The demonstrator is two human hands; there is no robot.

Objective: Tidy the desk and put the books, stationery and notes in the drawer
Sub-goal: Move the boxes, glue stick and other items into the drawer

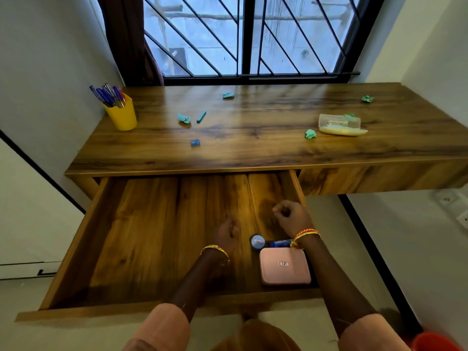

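Note:
The wooden drawer (141,239) is pulled wide open under the desk (253,148). In its near right corner lie a pink case (285,266), a round blue tin (257,241) and a dark blue tube (279,243). My left hand (228,234) hovers over the drawer floor with its fingers loosely curled, holding nothing. My right hand (291,216) is above the drawer's right side, fingers curled, nothing visible in it. On the desk stand a yellow cup of pens (121,112), a teal eraser stick (201,117), a small blue sharpener (195,142) and a clear pencil box (340,124).
Several crumpled green paper balls lie on the desk, among them one left of centre (184,118), one at the back (228,95), one by the box (310,134) and one far right (367,98). A barred window stands behind. A second drawer (379,178) on the right is closed. A red bucket (435,342) sits at the lower right.

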